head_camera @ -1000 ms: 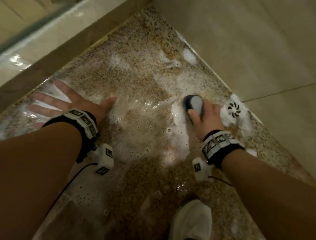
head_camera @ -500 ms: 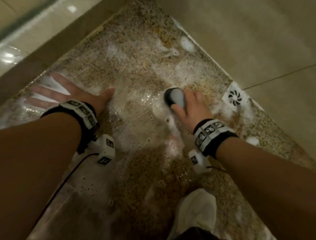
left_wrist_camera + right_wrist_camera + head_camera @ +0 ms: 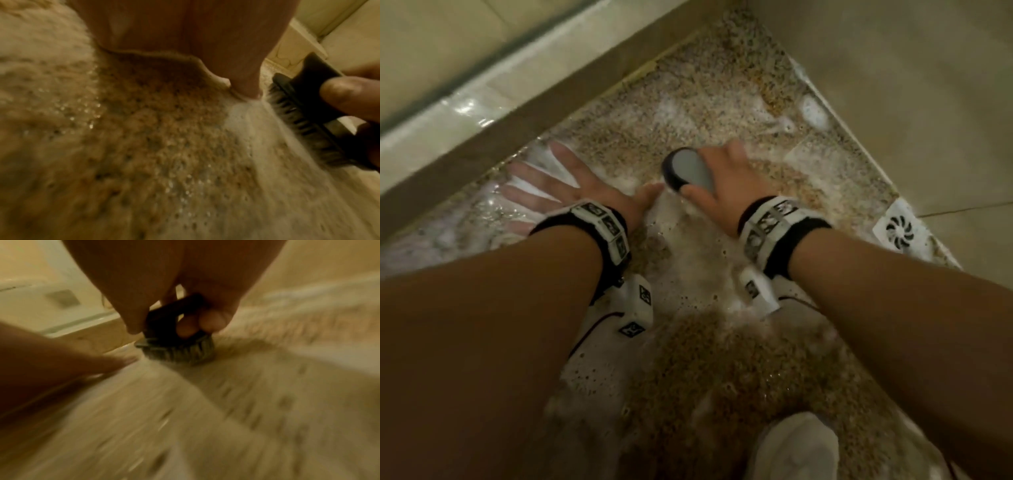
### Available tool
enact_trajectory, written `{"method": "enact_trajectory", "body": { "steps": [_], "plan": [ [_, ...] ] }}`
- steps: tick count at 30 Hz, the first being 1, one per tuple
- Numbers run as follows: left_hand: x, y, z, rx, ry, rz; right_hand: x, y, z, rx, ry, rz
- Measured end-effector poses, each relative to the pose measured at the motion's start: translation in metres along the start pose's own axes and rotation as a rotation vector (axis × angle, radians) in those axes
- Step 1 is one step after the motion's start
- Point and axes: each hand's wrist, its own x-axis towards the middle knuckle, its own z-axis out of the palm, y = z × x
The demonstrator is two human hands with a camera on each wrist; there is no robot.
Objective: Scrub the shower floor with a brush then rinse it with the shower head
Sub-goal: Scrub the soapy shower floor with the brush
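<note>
The speckled granite shower floor (image 3: 698, 89) is wet and covered with patches of white foam. My right hand (image 3: 722, 181) grips a black scrub brush (image 3: 688, 170) with a grey top, its bristles (image 3: 185, 353) pressed on the floor mid-frame. In the left wrist view the brush (image 3: 304, 113) stands just right of my left thumb. My left hand (image 3: 558, 188) lies flat on the soapy floor to the left, fingers spread, thumb tip almost touching the brush. The shower head is not in view.
A white square drain cover (image 3: 899, 231) sits at the right by the beige tiled wall (image 3: 911, 85). A brown stone curb (image 3: 517, 126) with a glass panel runs along the upper left. My white shoe (image 3: 794, 445) stands on the floor at the bottom.
My right hand has swept the brush leftward across the floor, from beside the drain to right next to my left thumb. The left hand has stayed planted.
</note>
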Motion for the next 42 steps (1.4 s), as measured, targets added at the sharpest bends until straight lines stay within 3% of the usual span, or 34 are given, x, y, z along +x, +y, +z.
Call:
{"method": "enact_trajectory", "body": {
  "steps": [2,5,7,9,12,14,19,22,26,29,32,34,37,40,42],
  "plan": [
    [-0.001,0.0,-0.003,-0.018,-0.03,0.002,0.015,0.024,-0.016,-0.001,0.067,0.082],
    [0.003,-0.002,-0.002,-0.036,-0.047,0.013,0.041,0.066,-0.044,0.019,0.197,0.452],
    [0.003,-0.002,-0.002,-0.05,-0.055,0.008,0.053,0.067,-0.053,0.053,0.225,0.659],
    [0.003,-0.001,-0.002,-0.06,-0.058,0.007,0.052,0.046,-0.044,0.058,0.197,0.604],
    [0.003,0.001,-0.003,-0.069,-0.065,0.006,0.029,0.017,-0.022,-0.023,0.119,0.187],
    [0.003,0.0,-0.004,-0.072,-0.074,0.009,0.029,0.018,-0.022,-0.059,0.112,0.1],
    [0.005,-0.002,-0.005,-0.068,-0.09,0.016,0.074,0.08,-0.061,0.16,0.254,0.527],
    [0.004,-0.001,-0.005,-0.072,-0.091,0.017,0.073,0.115,-0.075,0.289,0.314,0.771],
    [0.004,-0.001,-0.005,-0.082,-0.093,0.015,0.041,0.148,-0.071,0.42,0.253,0.86],
    [0.004,-0.001,-0.004,-0.09,-0.087,0.018,0.027,0.154,-0.068,0.256,0.174,0.981],
    [0.004,-0.002,-0.007,-0.089,-0.067,0.02,0.043,0.142,-0.074,-0.064,0.067,0.818],
    [0.003,-0.002,-0.006,-0.093,-0.075,0.021,0.053,0.116,-0.076,-0.038,0.08,0.667],
    [0.002,-0.002,-0.005,-0.084,-0.079,0.026,0.053,0.051,-0.053,0.175,0.226,0.523],
    [0.002,-0.001,-0.006,-0.078,-0.082,0.024,0.033,0.01,-0.02,0.147,0.082,0.221],
    [0.002,-0.001,-0.006,-0.074,-0.078,0.02,0.024,0.018,-0.018,0.065,0.026,0.131]
  ]
}}
